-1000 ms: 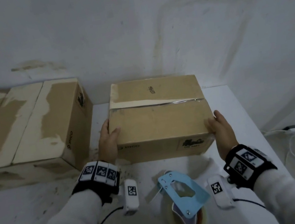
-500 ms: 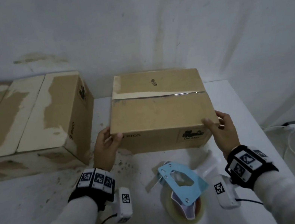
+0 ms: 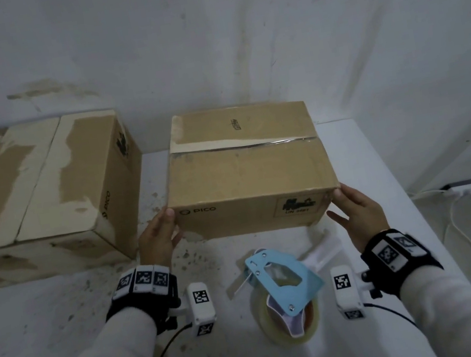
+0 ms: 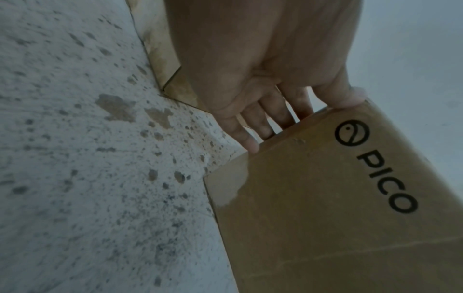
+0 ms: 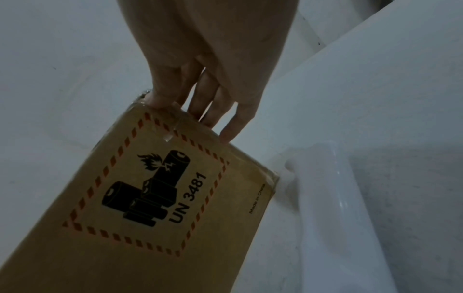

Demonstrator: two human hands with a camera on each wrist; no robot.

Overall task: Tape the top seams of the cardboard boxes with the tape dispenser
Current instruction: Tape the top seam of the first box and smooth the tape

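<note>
A brown PICO cardboard box [image 3: 245,170] stands on the white table, its top seam [image 3: 241,145] running left to right with shiny clear tape on it. My left hand [image 3: 160,239] lies at the box's near left corner, fingers straight along the side and thumb on the top corner. My right hand [image 3: 354,209] mirrors it at the near right corner. In the wrist views each hand [image 4: 250,79] [image 5: 213,59] touches the box [image 4: 325,198] [image 5: 150,198] with straight fingers. The blue tape dispenser [image 3: 281,283] with its roll stands between my wrists, untouched.
A larger box [image 3: 40,187] with torn, pale patches sits at the left, close to the PICO box. The wall rises right behind both. The table edge [image 3: 406,211] runs along the right. Below it lie a power strip [image 3: 462,187] and cables. The tabletop [image 3: 61,303] is stained.
The PICO box has come nearer to me and the dispenser. Both hands have slid back along its sides to the near corners.
</note>
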